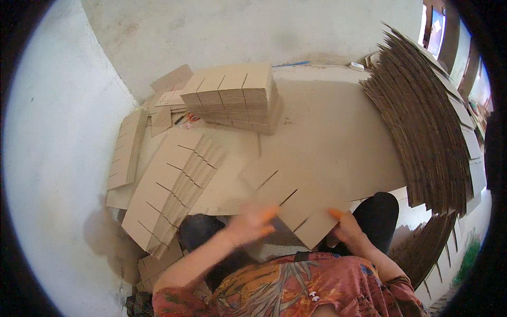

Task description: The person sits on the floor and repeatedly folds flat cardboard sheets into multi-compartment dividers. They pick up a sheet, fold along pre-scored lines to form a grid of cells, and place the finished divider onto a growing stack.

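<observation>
A slotted cardboard divider (317,224) is tilted over the table's near edge, between my hands. My right hand (349,231) grips its near right corner, with the thumb on the upper face and the other fingers hidden beneath. My left hand (252,224), smeared by motion, is beside the divider's left edge. Two of its fingertips point right and stand apart, and I see nothing held between them. Orange coverings show on the fingertips of both hands. Slots cut into the divider show as dark lines, while its far left end is blurred.
A fanned pile of slotted dividers (161,187) lies left on the table (338,132). Behind it stands a neat block of dividers (232,95); another stack (125,150) leans by the wall. A tall curved stack of cardboard (422,121) rises at right. Small tools (187,119) lie back left.
</observation>
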### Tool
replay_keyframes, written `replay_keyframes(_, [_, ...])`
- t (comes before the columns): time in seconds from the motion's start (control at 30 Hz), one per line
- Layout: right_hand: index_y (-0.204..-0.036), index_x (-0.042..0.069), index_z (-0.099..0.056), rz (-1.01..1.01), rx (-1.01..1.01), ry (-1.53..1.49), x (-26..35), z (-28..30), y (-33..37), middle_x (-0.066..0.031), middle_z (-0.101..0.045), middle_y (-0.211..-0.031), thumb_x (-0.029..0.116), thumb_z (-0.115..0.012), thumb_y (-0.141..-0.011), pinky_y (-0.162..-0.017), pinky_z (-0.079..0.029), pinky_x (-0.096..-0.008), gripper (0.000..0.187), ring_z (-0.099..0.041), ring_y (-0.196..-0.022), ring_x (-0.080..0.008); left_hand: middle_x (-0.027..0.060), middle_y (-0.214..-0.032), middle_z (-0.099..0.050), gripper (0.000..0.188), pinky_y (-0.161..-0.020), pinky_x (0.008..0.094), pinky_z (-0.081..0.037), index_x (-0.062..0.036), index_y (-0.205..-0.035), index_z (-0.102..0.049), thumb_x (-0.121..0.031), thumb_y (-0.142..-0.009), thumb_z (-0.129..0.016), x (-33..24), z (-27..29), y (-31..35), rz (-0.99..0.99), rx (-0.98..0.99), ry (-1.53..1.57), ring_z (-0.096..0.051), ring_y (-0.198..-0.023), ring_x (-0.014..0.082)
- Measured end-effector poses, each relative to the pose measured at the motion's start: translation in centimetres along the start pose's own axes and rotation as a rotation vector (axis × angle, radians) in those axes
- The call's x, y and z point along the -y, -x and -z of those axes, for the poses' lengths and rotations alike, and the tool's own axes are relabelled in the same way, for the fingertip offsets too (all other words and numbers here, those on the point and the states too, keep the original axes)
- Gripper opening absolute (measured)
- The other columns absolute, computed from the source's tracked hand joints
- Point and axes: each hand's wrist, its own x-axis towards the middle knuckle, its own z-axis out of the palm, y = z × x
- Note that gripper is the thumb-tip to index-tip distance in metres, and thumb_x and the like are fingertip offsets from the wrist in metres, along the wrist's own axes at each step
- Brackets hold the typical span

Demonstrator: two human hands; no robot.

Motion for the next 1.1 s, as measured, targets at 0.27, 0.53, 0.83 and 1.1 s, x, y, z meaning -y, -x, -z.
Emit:
replay_keyframes(0.27, [-0.115, -0.002, -0.052, 0.019, -0.120, 0.037, 0.5, -1.2, 0.3, -0.0122, -0.059, -0.112, 0.015, -0.060, -0.083, -0.087, -0.044, -0.0384, 0.037, -0.057, -0.099, -0.0260, 0.0197, -0.105, -0.059, 0.038, -0.088, 0.0470, -0.044, 0.0027, -0.109, -0.055, -0.025, -0.083, -0.062, 20.6, 7.7, 6.6, 0.943, -0.432, -0.818, -0.057, -0.098, 0.0337])
replay_keyframes(0.53, [-0.116, 0.000, -0.052, 0.102, -0.023, 0.210, 1.4, -0.6, 1.4, -0.0089, -0.061, -0.109, 0.009, -0.059, -0.082, -0.084, -0.047, -0.0355, 0.036, -0.059, -0.096, -0.0220, 0.0220, -0.089, -0.062, 0.019, -0.076, 0.0435, -0.047, 0.0024, -0.088, -0.062, -0.015, -0.085, -0.055, 18.0, 10.2, 4.5, 0.979, -0.284, -0.273, -0.060, -0.086, 0.0345])
replay_keyframes(0.83, [-0.112, 0.001, -0.058, 0.587, 0.013, 0.461, 8.2, -6.0, 6.0, -0.0040, -0.062, -0.106, 0.006, -0.062, -0.082, -0.087, -0.043, -0.0301, 0.031, -0.055, -0.099, -0.0153, 0.0196, -0.091, -0.059, 0.028, -0.058, 0.0320, -0.054, 0.0077, -0.111, -0.049, -0.002, -0.085, -0.050, 5.9, 15.0, -4.6, 0.834, -0.200, 0.459, -0.065, -0.065, 0.0216])
replay_keyframes(1.1, [-0.098, -0.004, -0.062, 0.711, -0.021, 0.704, 13.0, -8.7, 5.9, -0.0028, -0.065, -0.090, 0.002, -0.059, -0.083, -0.075, -0.045, -0.0278, 0.016, -0.056, -0.082, -0.0130, 0.0219, -0.101, -0.057, 0.036, -0.059, 0.0308, -0.056, 0.0113, -0.122, -0.038, -0.001, -0.089, -0.046, -6.7, 12.6, -11.5, 0.495, 0.322, 0.763, -0.066, -0.070, 0.0243])
